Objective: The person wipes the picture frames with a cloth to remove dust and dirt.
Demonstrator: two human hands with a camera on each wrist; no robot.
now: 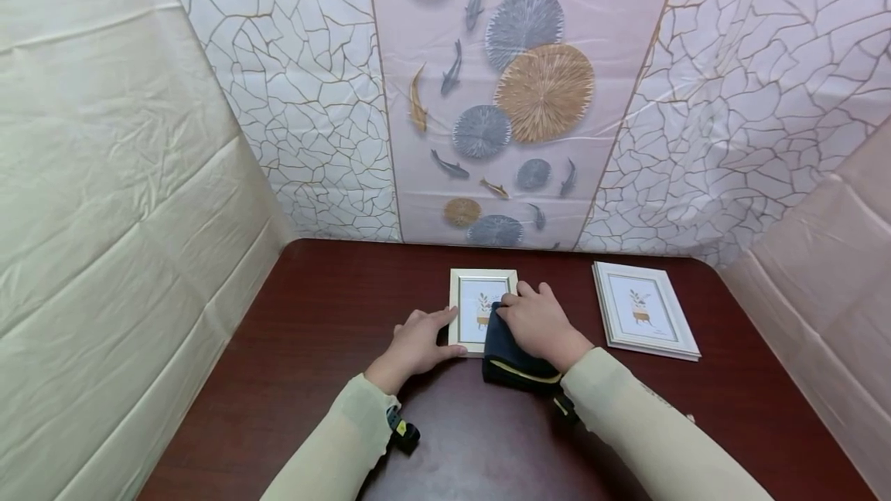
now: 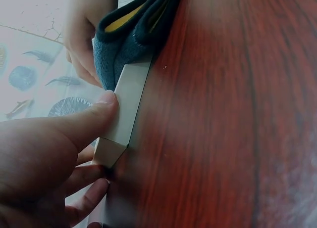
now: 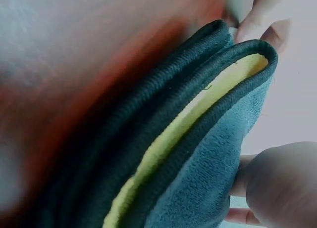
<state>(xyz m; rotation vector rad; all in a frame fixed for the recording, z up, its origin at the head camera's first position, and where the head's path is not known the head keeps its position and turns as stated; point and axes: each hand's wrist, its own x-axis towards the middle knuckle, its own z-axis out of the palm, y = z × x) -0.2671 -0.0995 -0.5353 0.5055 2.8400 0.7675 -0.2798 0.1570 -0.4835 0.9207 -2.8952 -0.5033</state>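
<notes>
A cream-edged picture frame (image 1: 476,349) with a plant print lies flat on the table. My left hand (image 1: 416,342) holds it at its near left corner, the thumb on the near edge and the fingers along the left side. In the left wrist view, the thumb (image 2: 101,112) touches the frame's pale side (image 2: 130,97). My right hand (image 1: 541,325) grips a folded dark blue cloth (image 1: 503,340), which covers the right part of the frame. Yellow lining (image 3: 198,107) shows between the cloth's folds in the right wrist view. Some right-hand fingers are hidden.
To the right, a stack of similar white picture frames (image 1: 643,311) lies on the dark red-brown table (image 1: 334,292). A patterned curtain (image 1: 487,99) hangs behind the table's far edge. Pale cloth walls (image 1: 125,215) stand on both sides.
</notes>
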